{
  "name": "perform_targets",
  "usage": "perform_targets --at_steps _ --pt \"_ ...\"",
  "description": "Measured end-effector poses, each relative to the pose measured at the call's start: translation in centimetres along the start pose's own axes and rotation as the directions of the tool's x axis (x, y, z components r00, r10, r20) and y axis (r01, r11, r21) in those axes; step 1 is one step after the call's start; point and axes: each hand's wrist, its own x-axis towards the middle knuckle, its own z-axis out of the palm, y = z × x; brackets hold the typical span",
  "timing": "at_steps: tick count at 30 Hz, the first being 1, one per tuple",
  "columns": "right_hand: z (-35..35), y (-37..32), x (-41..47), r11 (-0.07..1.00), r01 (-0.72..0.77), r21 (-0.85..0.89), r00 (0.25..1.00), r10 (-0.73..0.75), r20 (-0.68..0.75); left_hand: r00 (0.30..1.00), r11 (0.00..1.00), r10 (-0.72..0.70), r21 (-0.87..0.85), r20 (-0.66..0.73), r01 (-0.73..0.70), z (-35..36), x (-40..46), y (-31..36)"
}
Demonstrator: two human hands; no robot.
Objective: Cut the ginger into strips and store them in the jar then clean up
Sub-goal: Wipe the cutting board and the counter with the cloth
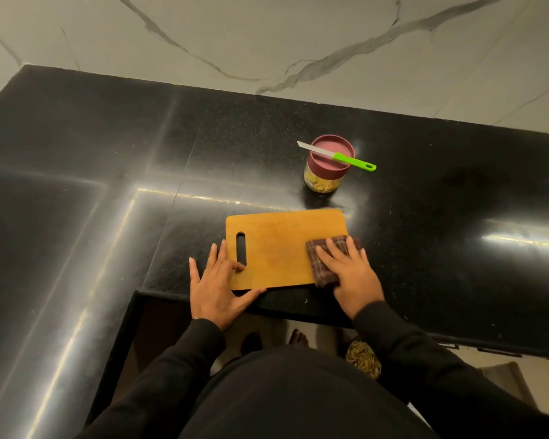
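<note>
On board: right hand flat, pressing cloth.

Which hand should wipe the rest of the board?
Right. The right hand already presses the cloth flat on the cutting board, while the left hand steadies the handle end.

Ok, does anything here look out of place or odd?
Yes: the green-handled knife lies balanced across the lid of the closed jar, blade tip and handle overhanging, so a knock could tip it off. The cutting board looks clean.
</note>
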Motion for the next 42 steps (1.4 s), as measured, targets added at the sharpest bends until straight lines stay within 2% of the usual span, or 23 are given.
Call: perform_targets --at_steps 2,5,7,8,9,10,12,14,16,20,23,27,29,31,33,35,36,39,40,42 --pt "-0.8 -3.1 1.6 0.999 -0.027 -0.017 0.999 0.027 0.022 1.0 1.0 -0.015 0.006 -0.006 0.015 0.0 0.1 0.3" --pt "0.4 -7.8 1.7 0.971 0.239 -0.023 0.968 -0.236 0.082 1.0 1.0 -0.008 -0.012 -0.021 0.008 0.2 0.1 0.2" --pt "1.8 -7.2 0.8 0.91 0.414 -0.018 0.902 -0.408 0.144 0.999 1.0 0.001 -0.022 -0.034 -0.002 0.3 0.0 0.1" --pt "2.1 -5.9 0.5 0.891 0.454 -0.026 0.886 -0.448 0.117 1.0 1.0 -0.002 -0.024 -0.024 0.002 0.2 0.0 0.2" --pt "2.0 -4.2 0.3 0.897 0.441 -0.032 0.897 -0.439 0.057 1.0 1.0 -0.009 -0.025 -0.013 0.009 0.1 0.0 0.3" --pt "1.6 -2.6 0.2 0.932 0.36 -0.041 0.933 -0.36 0.013 1.0 1.0 -0.013 -0.024 -0.007 0.013 0.0 0.0 0.3" --pt "0.1 -0.3 0.8 0.996 0.094 -0.011 0.996 -0.094 -0.009 1.0 1.0 -0.013 -0.018 -0.013 0.013 -0.2 0.0 0.4" --pt "-1.3 -0.5 3.0 0.996 -0.092 0.012 0.996 0.092 -0.012 1.0 1.0 -0.008 -0.004 -0.009 0.008 -0.2 0.0 0.4" --pt "-1.8 -2.8 6.1 0.995 -0.097 -0.028 0.995 0.096 -0.038 1.0 1.0 -0.019 0.019 0.016 0.018 -0.3 0.0 0.5" --pt "-0.8 -9.7 10.3 0.988 0.136 -0.077 0.99 -0.134 0.038 0.999 0.999 -0.026 0.03 0.028 0.025 -0.3 0.1 0.4" --pt "-0.1 -12.6 10.0 0.934 0.353 -0.058 0.928 -0.341 0.151 1.0 1.0 0.001 0.03 -0.013 -0.001 0.2 0.1 0.2" --pt "0.1 -9.1 7.5 0.849 0.524 0.059 0.813 -0.52 0.26 0.999 0.999 0.016 0.029 -0.039 -0.014 0.4 0.0 0.1" --pt "-0.2 -5.8 6.3 0.84 0.536 0.087 0.806 -0.54 0.244 0.999 1.0 0.006 0.02 -0.035 -0.005 0.3 0.0 0.1" --pt "-0.9 -3.2 5.0 0.873 0.479 0.089 0.843 -0.486 0.231 1.0 1.0 0.0 0.0 -0.024 0.0 0.2 -0.1 0.1" --pt "-1.5 -1.6 3.6 0.929 0.343 0.14 0.92 -0.362 0.151 1.0 1.0 -0.006 -0.009 -0.021 0.006 0.1 0.0 0.2" --pt "-1.9 -1.0 2.3 0.944 0.116 0.308 0.993 -0.122 -0.001 1.0 1.0 -0.013 -0.008 -0.015 0.013 0.0 0.0 0.3" --pt "-2.2 -0.9 1.8 0.909 0.007 0.417 0.997 0.024 -0.069 1.0 1.0 -0.016 -0.012 -0.013 0.016 0.0 0.0 0.3" --pt "-3.6 0.0 1.0 0.747 -0.191 0.636 0.919 0.365 -0.152 1.0 0.999 -0.016 -0.034 -0.013 0.015 0.0 0.1 0.2" --pt "-4.1 0.6 0.9 0.727 -0.211 0.653 0.889 0.421 -0.182 1.0 0.999 -0.013 -0.039 -0.014 0.012 -0.1 0.1 0.2" --pt "-4.8 2.0 0.7 0.771 -0.192 0.607 0.843 0.446 -0.3 1.0 0.999 -0.009 -0.049 -0.016 0.008 -0.1 0.1 0.2"
